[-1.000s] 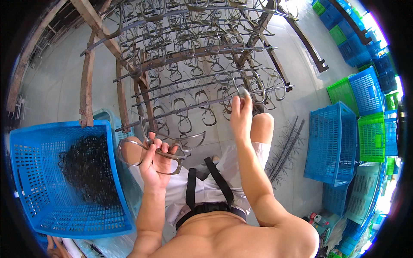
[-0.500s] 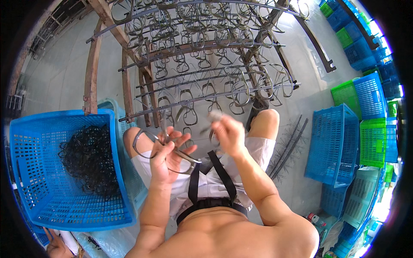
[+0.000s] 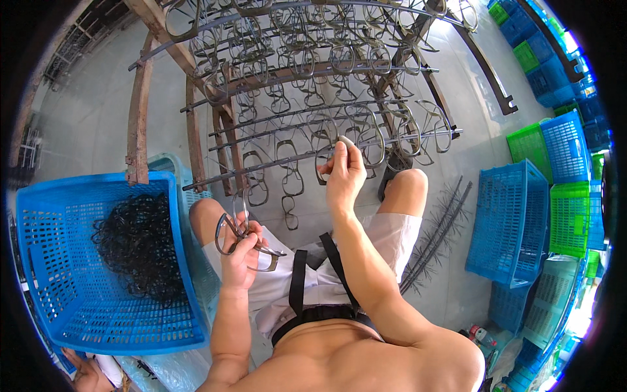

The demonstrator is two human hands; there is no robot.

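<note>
The left hand (image 3: 240, 261) holds several glasses frames (image 3: 273, 264) near the left knee. The right hand (image 3: 345, 173), fingers bunched, is at the rack's front rod (image 3: 271, 164); whether it grips anything, I cannot tell.

Bare left hand (image 3: 239, 261): one. Bare right hand (image 3: 346, 178): one. Large blue perforated plastic basket (image 3: 134, 330) at left: one. Long flat black straps (image 3: 298, 282): two. Dark bristled rods (image 3: 437, 237): two. Grey metallic spectacle frames (image 3: 290, 195): overlapping, uncountable.
</note>
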